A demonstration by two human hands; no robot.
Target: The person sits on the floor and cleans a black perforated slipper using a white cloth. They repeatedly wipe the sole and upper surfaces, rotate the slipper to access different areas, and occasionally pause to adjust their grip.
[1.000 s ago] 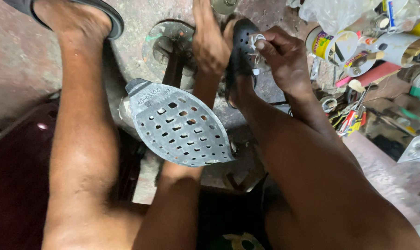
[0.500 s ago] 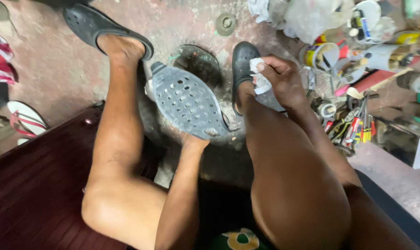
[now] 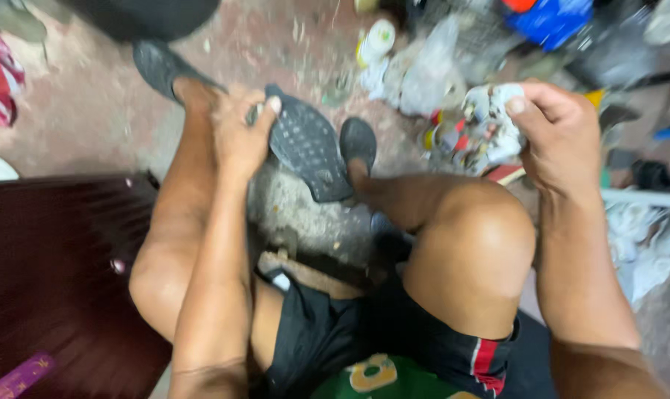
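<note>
Two bare hands work over a rough concrete floor, seen from above past the person's bent knees. The left hand is closed on the upper edge of a dark grey perforated shoe sole, thumb and fingers pinching its rim so the sole hangs tilted down and away to the right of that hand, its lower tip close to the floor. The right hand is raised well apart from the sole, fingers curled tight around a crumpled, stained white rag that bulges out to the left of the fist.

The sole looks light and rubbery: thin, flexible, likely to flop or bend if held by one end only. Its grid of holes and raised edge give good purchase, so the rim near the heel or the narrow waist seems the steadiest place to grip. The rag is soft and squashes to any shape; a full fist holds it best.

Below the left hand's sole, a black sandal sits on one foot. Beyond the right hand lies a blurred clutter of tins and bottles. A dark red box stands beside the left arm.
</note>
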